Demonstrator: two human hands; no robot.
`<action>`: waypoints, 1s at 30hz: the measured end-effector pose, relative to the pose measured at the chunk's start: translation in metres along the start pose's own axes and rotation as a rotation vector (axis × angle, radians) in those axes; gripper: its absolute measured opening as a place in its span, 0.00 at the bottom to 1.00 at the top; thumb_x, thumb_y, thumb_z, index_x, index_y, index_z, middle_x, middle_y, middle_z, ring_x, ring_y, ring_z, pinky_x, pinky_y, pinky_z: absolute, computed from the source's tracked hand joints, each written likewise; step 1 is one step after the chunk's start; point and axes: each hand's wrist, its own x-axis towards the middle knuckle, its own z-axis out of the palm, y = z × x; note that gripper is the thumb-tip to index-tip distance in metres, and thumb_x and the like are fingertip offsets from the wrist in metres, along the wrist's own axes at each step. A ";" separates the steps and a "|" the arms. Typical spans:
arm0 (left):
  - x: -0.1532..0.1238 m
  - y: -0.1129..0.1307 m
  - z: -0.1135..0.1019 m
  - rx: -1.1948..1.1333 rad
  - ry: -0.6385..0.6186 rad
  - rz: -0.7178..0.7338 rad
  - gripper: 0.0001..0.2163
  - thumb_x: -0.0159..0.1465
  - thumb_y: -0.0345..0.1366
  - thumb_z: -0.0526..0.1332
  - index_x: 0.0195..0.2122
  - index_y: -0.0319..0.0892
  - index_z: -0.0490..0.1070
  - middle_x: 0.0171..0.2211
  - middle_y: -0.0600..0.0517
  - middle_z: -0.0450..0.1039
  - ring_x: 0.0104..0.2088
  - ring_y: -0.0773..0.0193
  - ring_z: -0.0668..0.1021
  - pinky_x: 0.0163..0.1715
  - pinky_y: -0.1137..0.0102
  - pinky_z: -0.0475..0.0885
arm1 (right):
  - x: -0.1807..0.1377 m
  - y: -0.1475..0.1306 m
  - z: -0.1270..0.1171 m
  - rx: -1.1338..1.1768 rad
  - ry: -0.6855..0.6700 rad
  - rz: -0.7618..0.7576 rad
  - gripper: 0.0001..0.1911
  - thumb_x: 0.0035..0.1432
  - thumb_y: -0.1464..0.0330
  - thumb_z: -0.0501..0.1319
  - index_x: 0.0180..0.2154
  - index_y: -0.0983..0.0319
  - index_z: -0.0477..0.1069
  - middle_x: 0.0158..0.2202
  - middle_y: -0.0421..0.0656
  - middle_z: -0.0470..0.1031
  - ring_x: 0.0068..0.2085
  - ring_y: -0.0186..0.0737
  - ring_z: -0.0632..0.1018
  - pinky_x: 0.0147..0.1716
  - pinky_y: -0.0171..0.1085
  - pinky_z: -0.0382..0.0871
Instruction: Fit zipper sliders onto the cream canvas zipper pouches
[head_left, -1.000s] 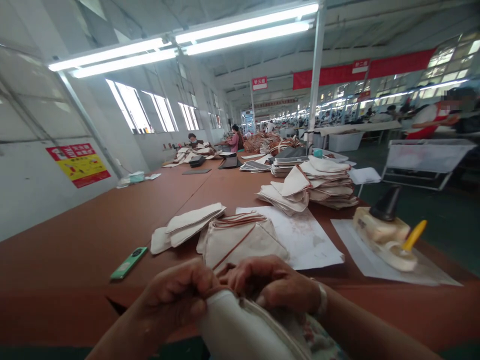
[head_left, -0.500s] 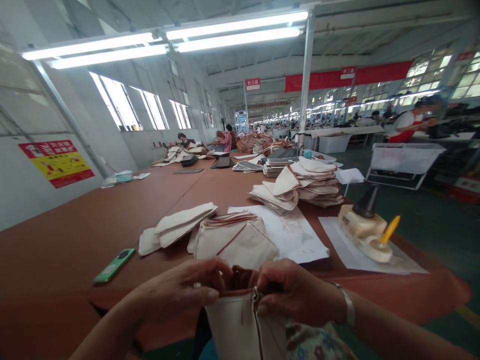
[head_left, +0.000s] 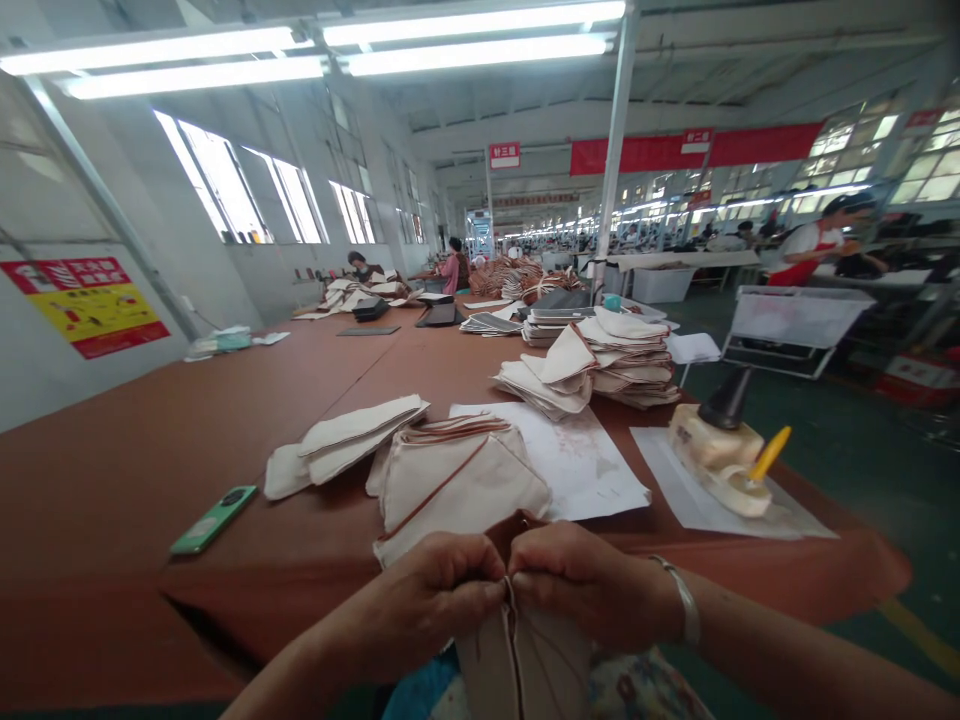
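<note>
Both hands meet at the near edge of the brown table (head_left: 150, 470). My left hand (head_left: 439, 600) and my right hand (head_left: 581, 580) are closed, pinching the top edge of a cream fabric piece with brown trim (head_left: 525, 665) that hangs down toward my lap. The fingertips press together at its seam. Just beyond the hands lies a stack of similar cream pieces with brown piping (head_left: 454, 475). A silver bangle (head_left: 682, 605) circles my right wrist.
A green phone (head_left: 212, 520) lies to the left. More cream pieces (head_left: 337, 440), white paper sheets (head_left: 577, 460), a glue pot with a yellow-handled brush (head_left: 724, 455) and taller stacks (head_left: 622, 360) are farther out. Other people work at the far end and right.
My hands have drawn closer together and pinched the fabric's open top edge shut. The view has tilted slightly, and the piece hangs lower in my lap.
</note>
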 end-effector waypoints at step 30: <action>-0.004 -0.040 0.023 -0.487 0.017 -0.011 0.19 0.59 0.50 0.67 0.35 0.35 0.71 0.28 0.53 0.64 0.28 0.69 0.62 0.26 0.75 0.55 | -0.015 0.001 0.020 -0.632 0.223 -0.321 0.07 0.63 0.76 0.52 0.42 0.64 0.67 0.39 0.51 0.73 0.40 0.43 0.75 0.38 0.38 0.71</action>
